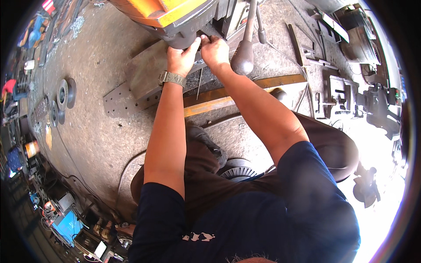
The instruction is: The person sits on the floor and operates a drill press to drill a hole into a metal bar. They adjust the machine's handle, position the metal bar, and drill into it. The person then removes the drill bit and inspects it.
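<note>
Speckled grey concrete floor [94,136] bears a flat grey steel piece with round holes [119,100]. Orange-and-black machine [177,18] overhangs the steel. Left hand [180,60] and right hand [214,51] meet at the machine's dark underside; left thumb extended, right fingers curled; fingertips partly hidden, pinch cannot be told. Dark pear-shaped handle [243,59] beside right hand.

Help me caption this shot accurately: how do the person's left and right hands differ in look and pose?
The left hand has a watch-like band at its wrist; the right hand has a bare wrist. The left hand's thumb stretches up and right, while the right hand's fingers look curled. Both are gloveless and close together at the orange machine.
</note>
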`<action>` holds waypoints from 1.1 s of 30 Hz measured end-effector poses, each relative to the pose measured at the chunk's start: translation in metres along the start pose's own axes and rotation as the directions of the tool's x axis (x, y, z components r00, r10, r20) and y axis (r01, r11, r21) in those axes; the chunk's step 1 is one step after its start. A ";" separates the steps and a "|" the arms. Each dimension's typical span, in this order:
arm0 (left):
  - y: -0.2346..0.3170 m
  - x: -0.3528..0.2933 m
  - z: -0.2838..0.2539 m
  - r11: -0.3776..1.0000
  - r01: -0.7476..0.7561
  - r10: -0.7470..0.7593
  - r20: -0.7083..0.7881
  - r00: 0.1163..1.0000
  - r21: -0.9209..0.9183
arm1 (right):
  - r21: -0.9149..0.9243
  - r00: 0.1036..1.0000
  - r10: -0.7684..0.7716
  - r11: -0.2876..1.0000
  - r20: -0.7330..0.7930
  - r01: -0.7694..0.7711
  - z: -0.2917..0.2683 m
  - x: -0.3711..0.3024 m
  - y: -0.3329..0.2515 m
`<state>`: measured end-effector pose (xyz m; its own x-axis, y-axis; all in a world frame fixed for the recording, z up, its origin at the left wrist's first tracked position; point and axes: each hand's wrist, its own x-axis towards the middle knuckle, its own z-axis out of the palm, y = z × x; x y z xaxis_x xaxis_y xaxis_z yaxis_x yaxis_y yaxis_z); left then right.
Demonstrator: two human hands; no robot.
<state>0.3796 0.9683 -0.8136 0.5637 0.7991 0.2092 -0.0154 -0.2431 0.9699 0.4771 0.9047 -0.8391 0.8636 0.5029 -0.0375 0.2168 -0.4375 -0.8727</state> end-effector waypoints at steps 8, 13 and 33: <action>-0.016 -0.002 -0.006 0.995 0.004 -0.002 -0.021 1.000 0.105 | 0.051 0.996 -0.036 0.998 -0.086 0.040 0.002 -0.011 -0.006; -0.022 0.004 -0.002 0.998 0.022 -0.027 -0.110 0.994 -0.051 | 0.146 0.994 -0.008 0.989 0.107 -0.007 -0.003 0.005 -0.011; -0.018 0.006 0.019 0.998 -0.037 0.021 -0.342 0.939 -0.042 | -0.078 0.958 -0.234 0.971 -0.164 0.224 0.031 0.011 0.009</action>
<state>0.3983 0.9669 -0.8322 0.2468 0.9338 0.2591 -0.0708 -0.2493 0.9658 0.4742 0.9292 -0.8621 0.8514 0.4620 0.2485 0.4398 -0.3703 -0.8182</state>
